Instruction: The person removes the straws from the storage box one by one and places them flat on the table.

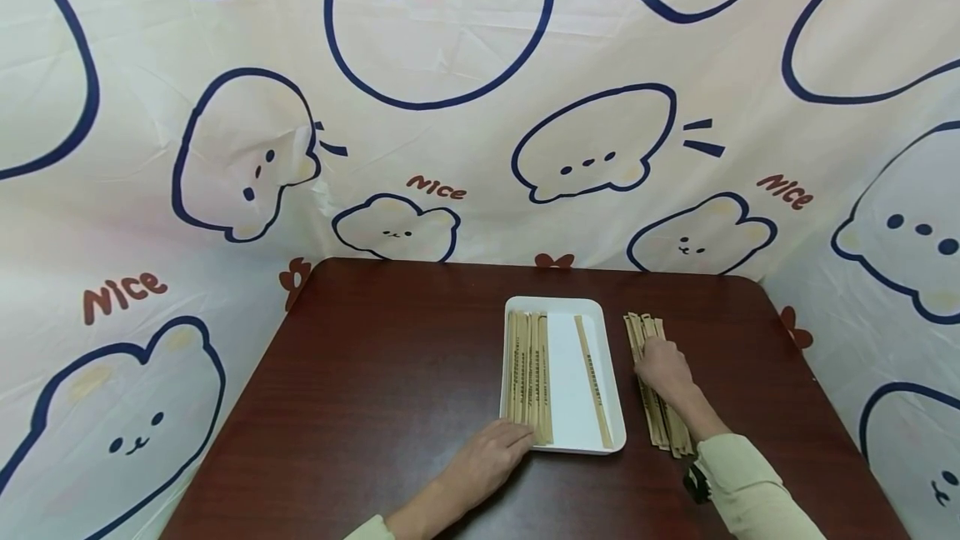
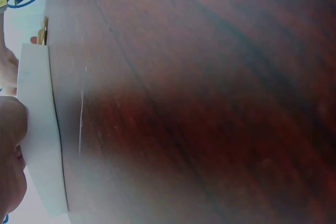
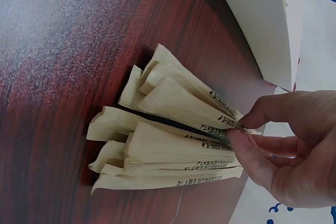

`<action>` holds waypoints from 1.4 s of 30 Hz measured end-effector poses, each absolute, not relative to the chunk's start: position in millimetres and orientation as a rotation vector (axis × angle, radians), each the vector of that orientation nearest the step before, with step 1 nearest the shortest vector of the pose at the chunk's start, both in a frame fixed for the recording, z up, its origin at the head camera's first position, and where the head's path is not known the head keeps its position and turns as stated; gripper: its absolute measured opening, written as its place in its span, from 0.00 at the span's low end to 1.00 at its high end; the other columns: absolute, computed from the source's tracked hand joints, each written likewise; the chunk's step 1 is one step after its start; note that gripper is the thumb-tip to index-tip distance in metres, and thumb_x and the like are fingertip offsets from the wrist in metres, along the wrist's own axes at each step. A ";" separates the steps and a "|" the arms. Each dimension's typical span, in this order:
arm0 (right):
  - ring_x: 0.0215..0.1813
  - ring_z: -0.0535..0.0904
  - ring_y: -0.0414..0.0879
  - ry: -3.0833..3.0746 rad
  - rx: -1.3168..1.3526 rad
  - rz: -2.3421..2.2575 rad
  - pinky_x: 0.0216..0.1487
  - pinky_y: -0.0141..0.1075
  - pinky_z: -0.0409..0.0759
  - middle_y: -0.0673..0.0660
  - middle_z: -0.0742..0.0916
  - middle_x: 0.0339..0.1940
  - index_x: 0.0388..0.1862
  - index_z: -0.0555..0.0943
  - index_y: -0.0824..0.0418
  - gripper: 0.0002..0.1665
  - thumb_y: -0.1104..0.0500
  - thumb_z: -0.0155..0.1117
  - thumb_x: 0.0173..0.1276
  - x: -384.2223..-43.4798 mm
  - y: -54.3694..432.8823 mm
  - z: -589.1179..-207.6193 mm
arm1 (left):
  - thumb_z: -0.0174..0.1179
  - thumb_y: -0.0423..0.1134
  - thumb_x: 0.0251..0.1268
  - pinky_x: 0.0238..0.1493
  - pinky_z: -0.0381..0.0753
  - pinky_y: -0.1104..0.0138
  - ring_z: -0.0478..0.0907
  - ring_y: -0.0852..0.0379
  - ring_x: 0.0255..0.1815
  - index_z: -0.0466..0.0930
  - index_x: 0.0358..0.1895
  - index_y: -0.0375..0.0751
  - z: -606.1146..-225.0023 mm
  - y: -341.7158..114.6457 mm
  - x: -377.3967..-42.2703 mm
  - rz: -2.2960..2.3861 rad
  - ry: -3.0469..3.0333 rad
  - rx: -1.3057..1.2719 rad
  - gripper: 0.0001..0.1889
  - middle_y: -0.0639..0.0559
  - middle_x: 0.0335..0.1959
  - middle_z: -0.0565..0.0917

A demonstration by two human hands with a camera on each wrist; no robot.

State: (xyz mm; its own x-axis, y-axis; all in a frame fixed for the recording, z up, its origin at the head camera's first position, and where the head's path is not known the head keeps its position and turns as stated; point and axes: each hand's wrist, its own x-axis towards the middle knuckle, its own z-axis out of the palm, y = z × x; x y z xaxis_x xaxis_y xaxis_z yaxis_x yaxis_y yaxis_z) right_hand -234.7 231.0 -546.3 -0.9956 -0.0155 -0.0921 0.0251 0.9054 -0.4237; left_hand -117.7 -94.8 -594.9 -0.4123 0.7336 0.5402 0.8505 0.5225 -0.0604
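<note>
A white tray lies on the table, with a row of paper-wrapped chopsticks along its left side. One more wrapped pair lies slightly slanted on the right side. My left hand grips the tray's near left corner; the left wrist view shows fingers against the rim. To the right of the tray is a loose pile of wrapped chopsticks, printed with dark lettering. Over this pile, my right hand pinches a wrapper between thumb and forefinger. How many packets it holds is unclear.
The dark brown wooden table has rounded far corners. Behind and beside it hangs a pale cloth with blue cartoon outlines. A dark band sits at the right wrist, by the light sleeve.
</note>
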 end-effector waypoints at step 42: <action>0.20 0.74 0.45 3.036 -0.090 -0.750 0.18 0.35 0.73 0.57 0.82 0.22 0.49 0.79 0.77 0.18 0.67 0.64 0.62 -238.0 200.5 -530.3 | 0.66 0.30 0.56 0.59 0.78 0.64 0.83 0.56 0.50 0.85 0.48 0.38 -594.7 -95.4 -117.3 -0.247 -2.258 -1.276 0.15 0.47 0.49 0.86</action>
